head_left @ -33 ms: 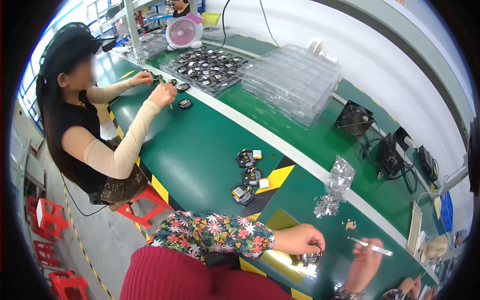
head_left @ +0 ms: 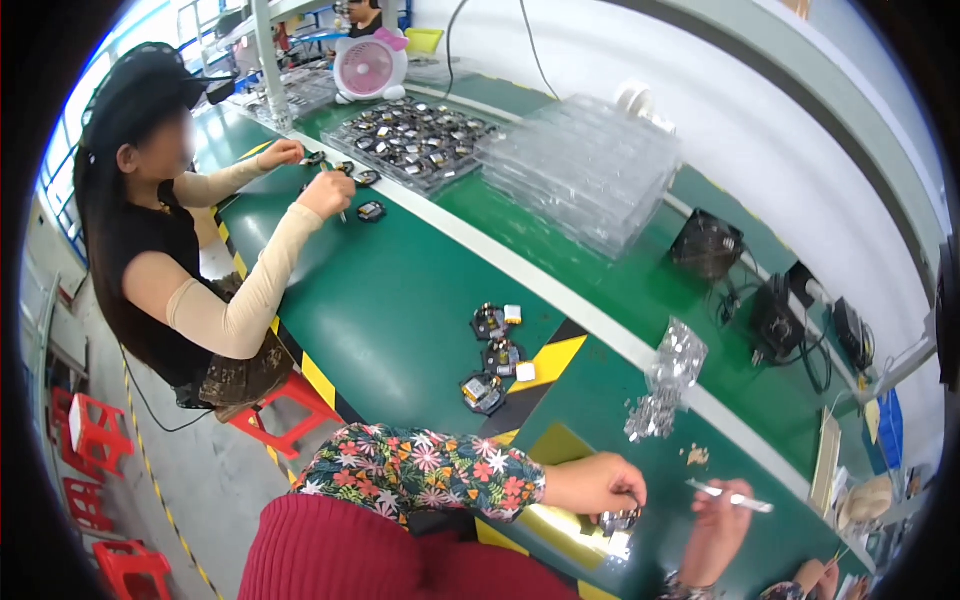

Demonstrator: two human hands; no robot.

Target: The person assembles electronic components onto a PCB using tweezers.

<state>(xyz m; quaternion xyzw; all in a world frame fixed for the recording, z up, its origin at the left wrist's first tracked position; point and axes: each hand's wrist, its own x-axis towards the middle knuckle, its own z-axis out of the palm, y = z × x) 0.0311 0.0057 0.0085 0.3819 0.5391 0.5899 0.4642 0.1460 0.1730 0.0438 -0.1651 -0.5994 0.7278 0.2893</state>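
Observation:
My left hand (head_left: 597,483), in a floral sleeve, is closed on a small dark round electronic module (head_left: 618,521) at the edge of a bright yellowish patch on the green bench. Its fingers hide part of the module. To the right, my right hand (head_left: 722,530) is raised and grips silver tweezers (head_left: 745,499), whose tip points left, apart from the module. Whether the tips hold anything is too small to tell. Beyond my hands lie a few tan bits (head_left: 697,455) and a heap of small silvery pieces (head_left: 652,417).
A clear bag (head_left: 678,352) lies beside the heap. Several dark modules (head_left: 484,393) with battery packs sit left of it. A co-worker (head_left: 160,250) works at the left near a full tray (head_left: 410,140). Stacked clear trays (head_left: 585,170) and a black fan (head_left: 707,243) stand farther back.
My right hand and the tweezers have shifted slightly left, and the tweezers lie a little flatter. My left hand keeps its hold on the module. The whole view has moved very slightly.

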